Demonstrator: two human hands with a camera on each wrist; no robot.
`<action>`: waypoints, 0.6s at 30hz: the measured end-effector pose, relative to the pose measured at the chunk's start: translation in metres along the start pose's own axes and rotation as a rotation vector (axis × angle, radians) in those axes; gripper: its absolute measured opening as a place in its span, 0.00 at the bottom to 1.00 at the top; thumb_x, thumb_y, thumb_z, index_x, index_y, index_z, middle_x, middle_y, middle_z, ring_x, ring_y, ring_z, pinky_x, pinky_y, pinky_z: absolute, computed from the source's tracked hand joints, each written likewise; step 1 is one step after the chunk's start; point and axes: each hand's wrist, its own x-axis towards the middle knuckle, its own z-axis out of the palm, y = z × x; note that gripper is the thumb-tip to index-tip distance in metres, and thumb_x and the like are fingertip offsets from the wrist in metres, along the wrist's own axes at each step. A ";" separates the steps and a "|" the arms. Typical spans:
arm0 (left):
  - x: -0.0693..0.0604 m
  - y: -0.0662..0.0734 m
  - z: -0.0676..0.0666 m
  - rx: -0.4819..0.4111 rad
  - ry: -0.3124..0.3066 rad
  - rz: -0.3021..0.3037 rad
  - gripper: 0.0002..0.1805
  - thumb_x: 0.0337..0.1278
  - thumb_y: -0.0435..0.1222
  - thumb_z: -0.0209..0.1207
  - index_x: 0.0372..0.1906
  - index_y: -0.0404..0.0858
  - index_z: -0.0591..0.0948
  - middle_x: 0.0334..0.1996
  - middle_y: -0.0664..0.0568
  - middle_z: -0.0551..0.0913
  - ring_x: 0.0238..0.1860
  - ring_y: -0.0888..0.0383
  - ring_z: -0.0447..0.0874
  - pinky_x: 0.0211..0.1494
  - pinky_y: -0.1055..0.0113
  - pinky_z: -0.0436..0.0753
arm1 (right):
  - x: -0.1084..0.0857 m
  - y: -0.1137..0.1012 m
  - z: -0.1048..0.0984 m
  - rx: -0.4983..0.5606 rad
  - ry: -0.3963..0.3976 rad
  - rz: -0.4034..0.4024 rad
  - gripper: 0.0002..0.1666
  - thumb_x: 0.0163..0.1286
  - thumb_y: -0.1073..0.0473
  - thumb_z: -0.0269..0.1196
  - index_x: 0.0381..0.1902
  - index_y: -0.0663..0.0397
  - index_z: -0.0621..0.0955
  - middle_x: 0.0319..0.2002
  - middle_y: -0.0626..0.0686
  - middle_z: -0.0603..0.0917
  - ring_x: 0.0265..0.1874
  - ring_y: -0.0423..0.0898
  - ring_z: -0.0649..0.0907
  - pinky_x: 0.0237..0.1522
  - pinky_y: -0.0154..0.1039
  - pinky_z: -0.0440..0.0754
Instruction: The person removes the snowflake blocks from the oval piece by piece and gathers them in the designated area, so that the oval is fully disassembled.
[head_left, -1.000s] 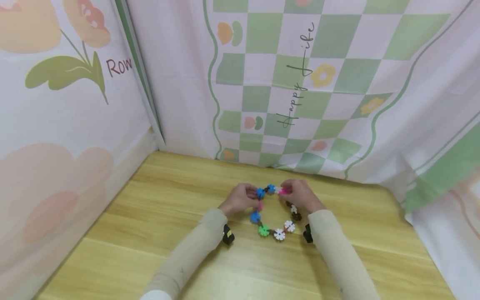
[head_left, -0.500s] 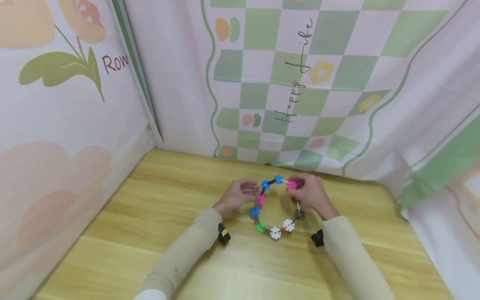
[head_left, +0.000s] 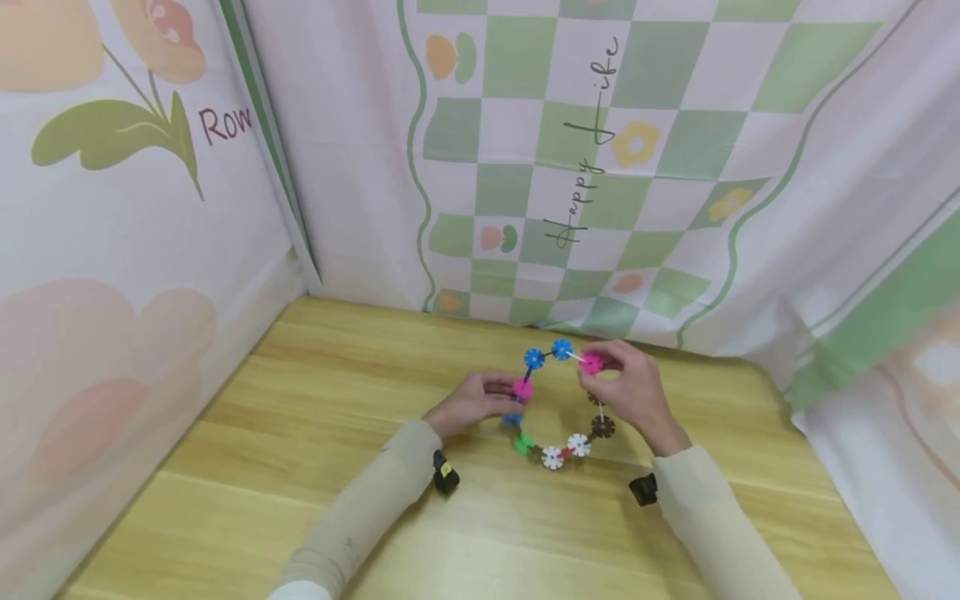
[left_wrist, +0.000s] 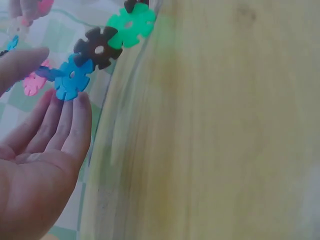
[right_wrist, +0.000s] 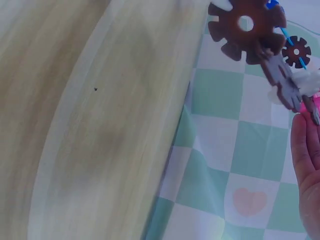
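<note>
A ring of interlocking snowflake discs (head_left: 552, 457) in blue, pink, green, white and brown is held up over the table in the head view. At its upper right, my right hand (head_left: 628, 387) pinches a pink disc (head_left: 591, 362) between thumb and fingers. My left hand (head_left: 472, 403) is at the ring's left side, by another pink disc (head_left: 522, 389). In the left wrist view, its nearly straight fingertips touch the underside of a blue disc (left_wrist: 72, 77), with the thumb apart above. Brown discs (right_wrist: 245, 25) loom close in the right wrist view, where only part of the right hand shows.
Beneath the ring lies a wood-grain table (head_left: 480, 533). A green-and-white checked curtain (head_left: 517, 192) hangs along its back edge, and a printed cloth (head_left: 135, 233) lines the left side. Dark wrist cameras (head_left: 446, 473) sit on both cuffs.
The ring has risen from lower over the table and opened out. My right hand has moved right with the pink disc, while the left drew slightly away, then came back to the ring's left side.
</note>
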 end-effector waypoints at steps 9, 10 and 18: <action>-0.004 0.011 -0.005 -0.080 0.000 0.072 0.24 0.64 0.31 0.70 0.65 0.38 0.81 0.60 0.42 0.87 0.58 0.55 0.87 0.65 0.63 0.86 | -0.016 0.003 -0.006 0.142 0.017 0.044 0.19 0.61 0.72 0.75 0.50 0.67 0.87 0.40 0.62 0.89 0.37 0.30 0.84 0.46 0.19 0.84; -0.005 0.014 -0.006 -0.078 0.003 0.086 0.24 0.64 0.30 0.70 0.65 0.38 0.81 0.60 0.42 0.87 0.58 0.54 0.87 0.65 0.63 0.86 | -0.017 0.003 -0.007 0.170 0.010 0.059 0.19 0.61 0.72 0.75 0.51 0.67 0.86 0.41 0.63 0.90 0.37 0.30 0.85 0.47 0.21 0.85; -0.005 0.041 -0.015 0.052 0.014 0.191 0.25 0.63 0.31 0.71 0.65 0.38 0.82 0.59 0.46 0.87 0.58 0.56 0.87 0.64 0.64 0.86 | -0.036 0.007 -0.008 0.263 -0.090 0.225 0.25 0.65 0.64 0.76 0.58 0.66 0.83 0.49 0.66 0.90 0.43 0.27 0.87 0.50 0.23 0.86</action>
